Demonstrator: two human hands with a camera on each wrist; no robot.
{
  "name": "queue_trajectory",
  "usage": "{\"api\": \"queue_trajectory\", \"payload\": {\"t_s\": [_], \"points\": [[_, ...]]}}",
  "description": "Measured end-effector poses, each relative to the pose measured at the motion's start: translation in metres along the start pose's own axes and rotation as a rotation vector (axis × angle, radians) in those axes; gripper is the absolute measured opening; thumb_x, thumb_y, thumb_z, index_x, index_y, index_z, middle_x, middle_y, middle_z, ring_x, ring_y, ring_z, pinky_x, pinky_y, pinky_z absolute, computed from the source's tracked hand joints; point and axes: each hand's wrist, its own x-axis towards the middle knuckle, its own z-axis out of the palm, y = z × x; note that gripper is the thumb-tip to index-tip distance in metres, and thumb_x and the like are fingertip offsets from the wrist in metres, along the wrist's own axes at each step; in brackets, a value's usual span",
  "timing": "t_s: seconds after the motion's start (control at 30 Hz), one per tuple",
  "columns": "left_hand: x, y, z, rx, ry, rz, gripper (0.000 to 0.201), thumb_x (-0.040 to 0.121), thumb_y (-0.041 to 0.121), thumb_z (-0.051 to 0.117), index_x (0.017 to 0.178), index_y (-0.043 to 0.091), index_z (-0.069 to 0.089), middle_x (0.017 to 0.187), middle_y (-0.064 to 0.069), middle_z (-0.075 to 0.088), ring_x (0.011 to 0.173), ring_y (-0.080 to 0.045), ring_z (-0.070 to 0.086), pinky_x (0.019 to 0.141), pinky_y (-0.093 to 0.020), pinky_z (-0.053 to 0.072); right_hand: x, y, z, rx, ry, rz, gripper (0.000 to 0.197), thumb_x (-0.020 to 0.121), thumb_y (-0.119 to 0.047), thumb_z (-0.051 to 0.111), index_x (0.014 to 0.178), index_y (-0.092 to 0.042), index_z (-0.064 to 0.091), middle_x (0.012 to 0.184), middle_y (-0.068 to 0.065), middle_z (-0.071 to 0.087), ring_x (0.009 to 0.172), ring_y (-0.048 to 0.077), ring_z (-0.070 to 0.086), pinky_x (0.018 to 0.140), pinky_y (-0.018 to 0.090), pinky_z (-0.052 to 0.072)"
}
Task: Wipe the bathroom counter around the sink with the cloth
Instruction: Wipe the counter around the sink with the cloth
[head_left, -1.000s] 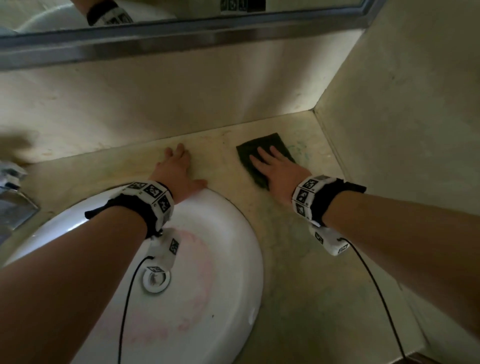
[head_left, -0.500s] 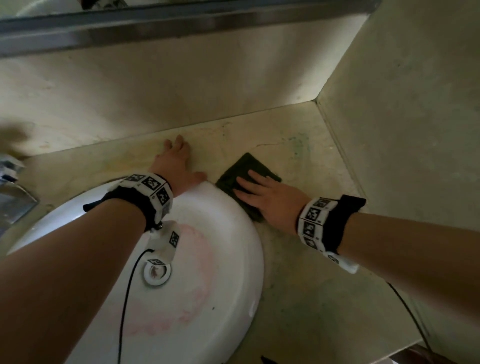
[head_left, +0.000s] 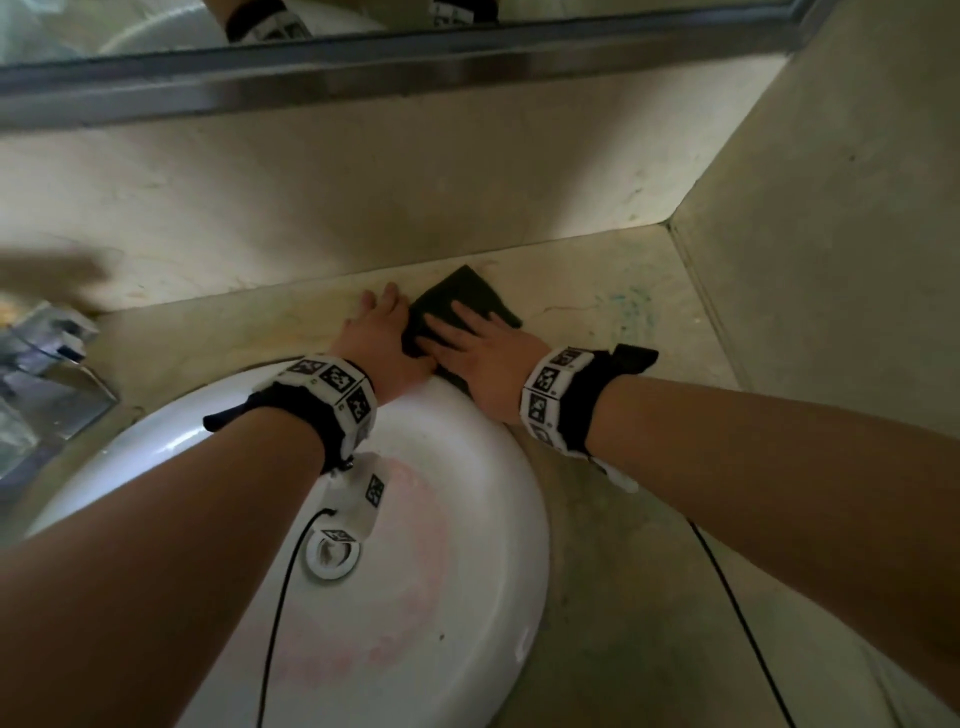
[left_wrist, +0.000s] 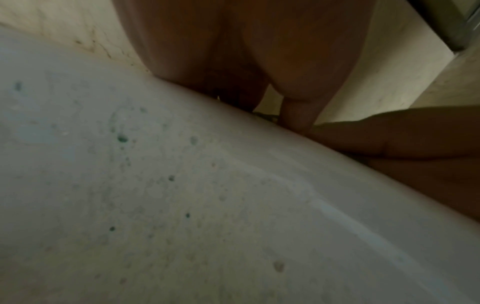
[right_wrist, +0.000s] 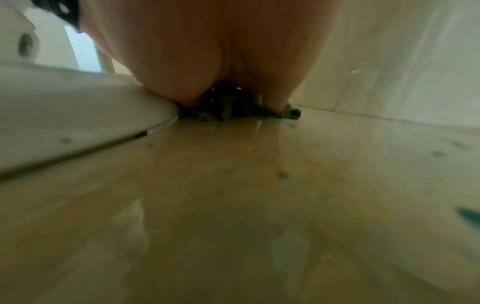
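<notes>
A dark green cloth (head_left: 470, 296) lies on the beige counter (head_left: 597, 306) just behind the white sink (head_left: 467, 545). My right hand (head_left: 478, 338) presses flat on the cloth with its fingers spread, right at the sink's rim. My left hand (head_left: 376, 332) rests flat on the counter beside it, fingers straight, its thumb side touching the cloth and the right hand. In the right wrist view the cloth (right_wrist: 233, 111) bunches under my palm (right_wrist: 221, 51) next to the sink's rim (right_wrist: 91, 115). The left wrist view shows my left palm (left_wrist: 246, 51) over the speckled sink rim (left_wrist: 182, 185).
A chrome faucet (head_left: 41, 364) stands at the left of the sink. The back wall (head_left: 363, 197) and side wall (head_left: 831, 260) meet in a corner at the right. Blue-green stains (head_left: 628, 312) mark the counter near that corner. A mirror frame (head_left: 363, 73) runs above. Cables hang from both wrists.
My right hand has slid the cloth left from the corner side, along the sink's rim, until it meets the left hand. The left hand has stayed in place.
</notes>
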Motion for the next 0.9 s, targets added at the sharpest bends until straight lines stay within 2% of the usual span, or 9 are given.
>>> {"api": "queue_trajectory", "payload": {"t_s": [0.17, 0.27, 0.47, 0.6, 0.67, 0.8, 0.9], "points": [[0.000, -0.001, 0.003, -0.085, 0.046, -0.019, 0.097, 0.083, 0.044, 0.060, 0.152, 0.012, 0.001, 0.160, -0.005, 0.000, 0.147, -0.026, -0.002, 0.119, -0.046, 0.013, 0.030, 0.002, -0.005, 0.011, 0.057, 0.038, 0.067, 0.094, -0.043, 0.038, 0.151, -0.032, 0.004, 0.160, -0.006, -0.003, 0.146, 0.027, -0.004, 0.117, 0.054, 0.011], [-0.002, -0.001, 0.004, -0.077, 0.062, -0.021, 0.102, 0.082, 0.048, 0.062, 0.151, 0.011, -0.003, 0.160, -0.004, -0.002, 0.147, -0.023, -0.003, 0.119, -0.043, 0.014, 0.040, 0.013, -0.014, 0.071, 0.093, 0.146, 0.074, 0.091, -0.048, 0.043, 0.151, -0.031, 0.003, 0.160, -0.005, -0.001, 0.146, 0.029, 0.000, 0.116, 0.053, 0.011], [-0.005, 0.000, 0.001, -0.021, 0.026, -0.011, 0.095, 0.085, 0.047, 0.059, 0.152, 0.012, 0.001, 0.160, -0.002, -0.007, 0.147, -0.021, -0.005, 0.120, -0.042, 0.011, 0.016, 0.064, -0.003, 0.165, 0.066, 0.372, 0.077, 0.092, -0.039, 0.045, 0.151, -0.030, -0.004, 0.160, -0.001, -0.005, 0.145, 0.032, -0.003, 0.117, 0.053, 0.008], [-0.005, 0.002, 0.000, -0.008, 0.023, -0.010, 0.093, 0.086, 0.046, 0.058, 0.152, 0.012, 0.001, 0.160, -0.002, -0.007, 0.147, -0.023, -0.006, 0.120, -0.043, 0.011, -0.015, 0.091, -0.002, 0.197, 0.025, 0.546, 0.078, 0.092, -0.021, 0.046, 0.152, -0.026, -0.003, 0.160, 0.004, -0.006, 0.145, 0.036, -0.002, 0.118, 0.050, 0.009], [-0.005, 0.003, 0.001, 0.008, 0.017, -0.015, 0.093, 0.086, 0.045, 0.059, 0.152, 0.011, 0.003, 0.160, -0.004, -0.006, 0.147, -0.026, -0.005, 0.119, -0.045, 0.012, -0.022, 0.075, -0.001, 0.157, 0.030, 0.484, 0.077, 0.091, -0.018, 0.045, 0.152, -0.023, -0.002, 0.160, 0.007, -0.006, 0.145, 0.038, -0.002, 0.117, 0.051, 0.010], [0.007, 0.015, 0.005, 0.104, 0.058, -0.045, 0.097, 0.082, 0.050, 0.060, 0.151, 0.011, 0.004, 0.160, -0.006, -0.003, 0.146, -0.032, -0.003, 0.117, -0.051, 0.017, -0.012, 0.026, 0.004, 0.092, 0.065, 0.179, 0.074, 0.093, -0.030, 0.046, 0.152, -0.026, 0.001, 0.160, 0.002, -0.005, 0.145, 0.034, -0.004, 0.116, 0.052, 0.008], [0.014, 0.040, 0.013, 0.125, 0.048, -0.059, 0.099, 0.082, 0.054, 0.059, 0.151, 0.012, 0.001, 0.160, -0.006, -0.005, 0.146, -0.032, -0.004, 0.117, -0.051, 0.017, 0.002, 0.035, 0.001, 0.086, 0.084, 0.208, 0.074, 0.093, -0.043, 0.044, 0.151, -0.030, -0.001, 0.160, -0.003, -0.006, 0.146, 0.029, -0.005, 0.116, 0.052, 0.007]]}}
